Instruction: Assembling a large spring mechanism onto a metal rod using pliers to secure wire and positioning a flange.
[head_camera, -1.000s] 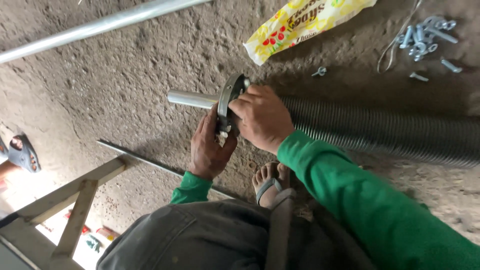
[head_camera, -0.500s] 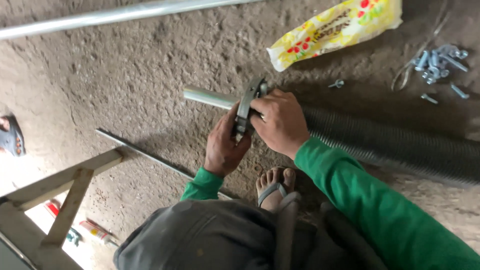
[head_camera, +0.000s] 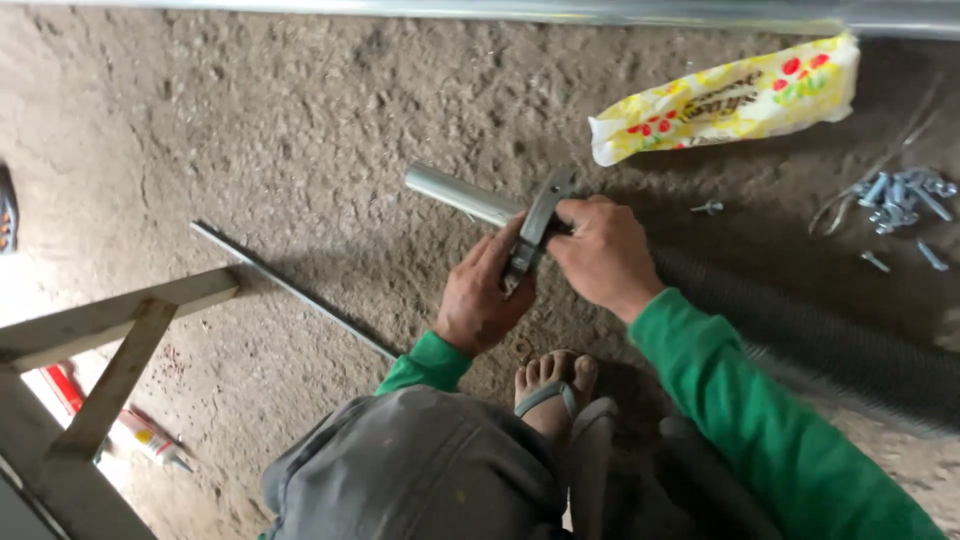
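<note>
Both hands grip a flat grey metal bracket plate (head_camera: 535, 230) seated on the end of a grey metal tube (head_camera: 462, 195), which lies on the rough concrete floor (head_camera: 300, 120). Left hand (head_camera: 483, 295) closes on the plate's lower edge; right hand (head_camera: 603, 252) pinches its upper part. Compared with a second ago, the plate stands further along the tube and tilted, suggesting it is being worked along. A yellow printed plastic packet (head_camera: 725, 98) and loose silver bolts (head_camera: 900, 200) lie well apart

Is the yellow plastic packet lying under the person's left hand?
No, the yellow packet lies apart on the ground, up and to the right of both hands, while the left hand grips the metal bracket on the pipe.
</note>
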